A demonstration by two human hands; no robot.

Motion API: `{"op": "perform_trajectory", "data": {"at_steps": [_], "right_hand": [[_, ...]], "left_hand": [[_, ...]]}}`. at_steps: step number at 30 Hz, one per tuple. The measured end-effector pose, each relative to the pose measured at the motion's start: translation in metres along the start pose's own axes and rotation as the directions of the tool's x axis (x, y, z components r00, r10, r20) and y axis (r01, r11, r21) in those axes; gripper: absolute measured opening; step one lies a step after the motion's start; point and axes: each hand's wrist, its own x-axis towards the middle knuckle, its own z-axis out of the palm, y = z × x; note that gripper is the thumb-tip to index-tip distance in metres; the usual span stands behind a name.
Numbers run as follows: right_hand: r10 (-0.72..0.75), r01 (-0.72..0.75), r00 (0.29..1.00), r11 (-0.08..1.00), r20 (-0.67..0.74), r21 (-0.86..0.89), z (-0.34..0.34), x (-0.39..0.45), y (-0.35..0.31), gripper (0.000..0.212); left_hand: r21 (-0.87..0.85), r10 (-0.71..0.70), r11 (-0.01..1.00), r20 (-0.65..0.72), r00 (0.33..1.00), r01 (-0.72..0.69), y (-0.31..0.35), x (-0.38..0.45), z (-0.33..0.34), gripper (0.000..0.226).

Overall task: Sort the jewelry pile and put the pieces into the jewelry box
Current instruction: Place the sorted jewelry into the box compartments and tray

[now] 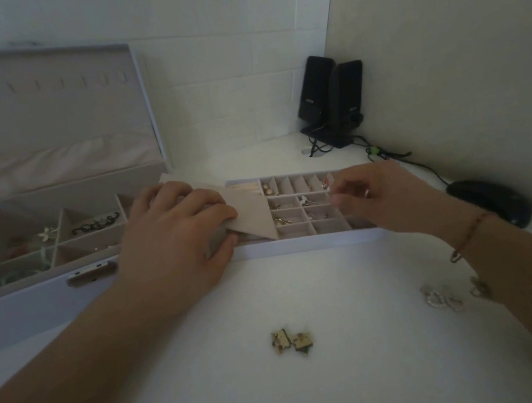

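The jewelry box (pixel 35 296) stands open at the left of the frame, its lid (pixel 46 111) upright against the wall in the upper left. Its compartments hold a few pieces, among them a black chain (pixel 94 223) and a pale flower-shaped piece (pixel 47 234). Just right of it, in the middle of the frame, lies the divided tray (pixel 313 240) with small pieces in several of its cells.

The left hand (pixel 178 232) rests over the gap between box and tray, fingers curled down onto a beige flat divider panel (pixel 252 209) that lies slanted across the tray's left end; the thumb sits at the tray's near edge. The right hand (pixel 381 195) hovers over the tray's right cells, thumb and forefinger drawn close together at their tips; whether they pinch something cannot be told. A thin bracelet (pixel 469 233) hangs on that wrist.

On the white table (pixel 315 396), a pair of gold square earrings (pixel 291 340) lies in the lower middle, well apart from both hands, with bare tabletop all round it. A cluster of silver pieces (pixel 444 298) lies at the lower right, just beside the right forearm.

The far right corner holds two black speakers (pixel 332 99) with trailing cables, and a dark mouse (pixel 489 202) sits near the right wall, just behind the right wrist.
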Motion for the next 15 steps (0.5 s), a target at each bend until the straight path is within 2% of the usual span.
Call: {"op": "perform_trajectory", "data": {"at_steps": [3, 6, 9, 12, 15], "right_hand": [[-0.021, 0.023, 0.999, 0.997, 0.025, -0.074, -0.026, -0.028, 0.003, 0.006], [0.089, -0.053, 0.982, 0.976, 0.166, -0.212, -0.041, -0.071, 0.008, 0.004], [0.215, -0.107, 0.93, 0.935, 0.299, -0.338, -0.04, -0.108, 0.009, 0.026], [0.163, -0.033, 0.917, 0.94, 0.364, -0.34, -0.037, -0.124, 0.004, 0.037], [0.047, 0.088, 0.938, 0.926, 0.343, -0.367, -0.032, -0.128, 0.006, 0.031]], "left_hand": [[-0.005, 0.001, 1.0, 0.005, 1.0, -0.001, 0.0, 0.0, 0.001, 0.029], [-0.001, -0.008, 1.0, 0.01, 1.0, 0.008, 0.0, 0.0, 0.001, 0.031], [0.001, -0.016, 1.0, 0.015, 1.0, 0.016, 0.0, 0.0, 0.001, 0.032], [0.003, -0.02, 1.0, 0.013, 1.0, 0.02, 0.001, 0.001, 0.0, 0.033], [0.003, -0.018, 1.0, 0.014, 1.0, 0.018, 0.002, 0.001, 0.0, 0.033]]}}
